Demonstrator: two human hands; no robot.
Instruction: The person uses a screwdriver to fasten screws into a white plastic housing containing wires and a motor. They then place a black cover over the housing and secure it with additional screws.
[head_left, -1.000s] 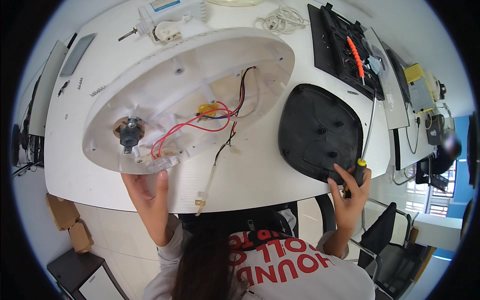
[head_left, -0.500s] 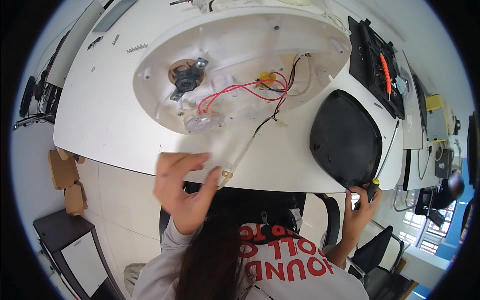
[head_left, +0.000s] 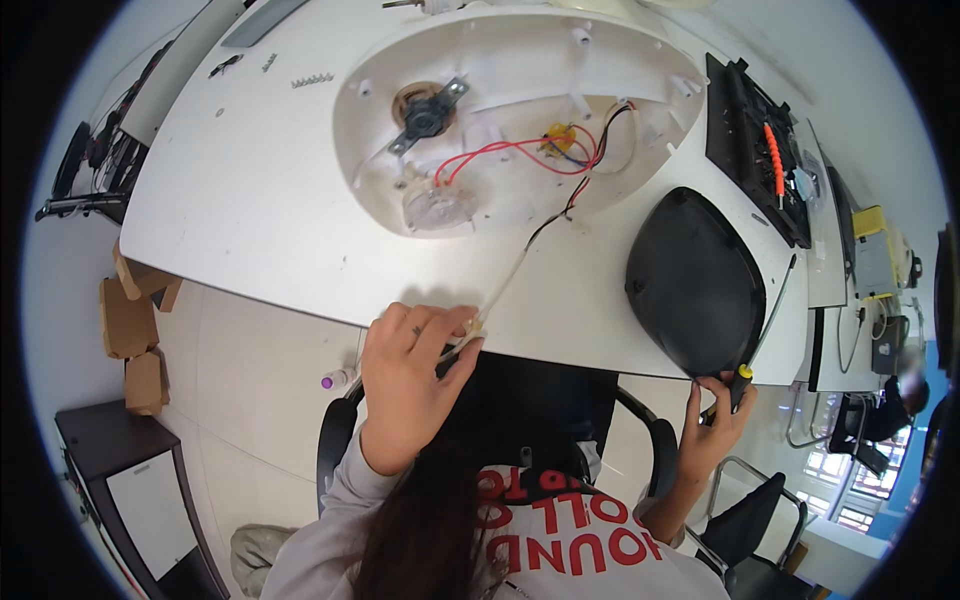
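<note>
My left hand [head_left: 415, 375] pinches a thin pale cable [head_left: 510, 285] at the table's front edge, thumb and fingertips closed round a small yellowish piece on it. From there the cable runs up to black and red wires inside a white oval plastic housing [head_left: 520, 75]. The housing lies with its hollow side showing and holds a dark round part with a metal bracket [head_left: 428, 115], a clear round part [head_left: 437, 207] and a yellow component [head_left: 560, 138]. My right hand [head_left: 712, 425] grips a screwdriver [head_left: 741, 380], its shaft pointing away, beside the near edge of a black curved cover [head_left: 695, 285].
A black tool case [head_left: 752, 150] with an orange coiled item [head_left: 774, 160] stands at the right. Small screws [head_left: 312, 80] lie in a row at the far left. Cardboard boxes [head_left: 130, 320] and a dark cabinet [head_left: 115, 440] are on the floor at the left.
My left hand has closed from a loose, spread pose onto the cable. My right hand still holds the screwdriver. The whole view has shifted slightly, with the housing appearing farther right.
</note>
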